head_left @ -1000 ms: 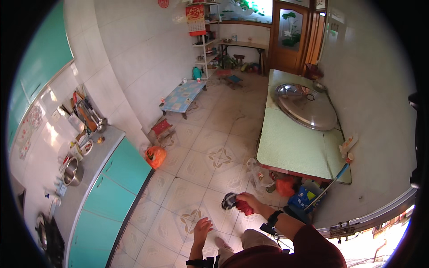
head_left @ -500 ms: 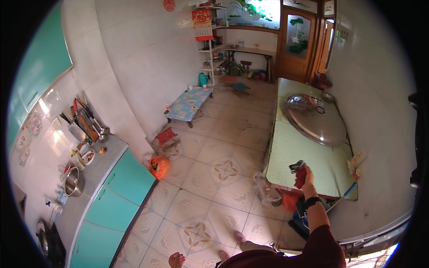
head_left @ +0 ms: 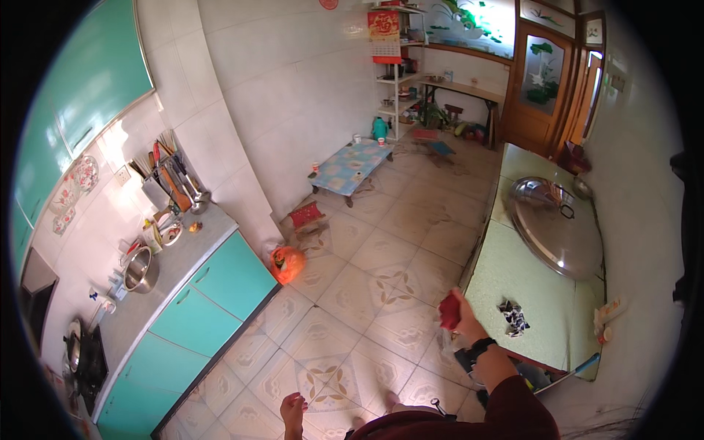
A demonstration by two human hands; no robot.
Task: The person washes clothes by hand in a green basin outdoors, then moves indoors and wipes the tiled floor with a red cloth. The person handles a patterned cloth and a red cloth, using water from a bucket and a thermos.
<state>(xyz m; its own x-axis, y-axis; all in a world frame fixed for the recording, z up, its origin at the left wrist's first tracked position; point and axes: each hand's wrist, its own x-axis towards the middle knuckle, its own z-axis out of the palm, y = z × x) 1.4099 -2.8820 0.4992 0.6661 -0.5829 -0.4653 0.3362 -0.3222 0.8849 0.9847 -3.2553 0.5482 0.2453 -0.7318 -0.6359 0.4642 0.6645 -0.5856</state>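
Lower right of the frame: the right hand (head_left: 463, 317) grips a red cloth (head_left: 449, 311) at the near edge of the green tabletop (head_left: 513, 275), where a dark crumpled scrap (head_left: 514, 317) lies just right. The left hand is out of view. The hand appears to be carrying the cloth along the table edge; moving on calls for a firm hold and clearing that edge.
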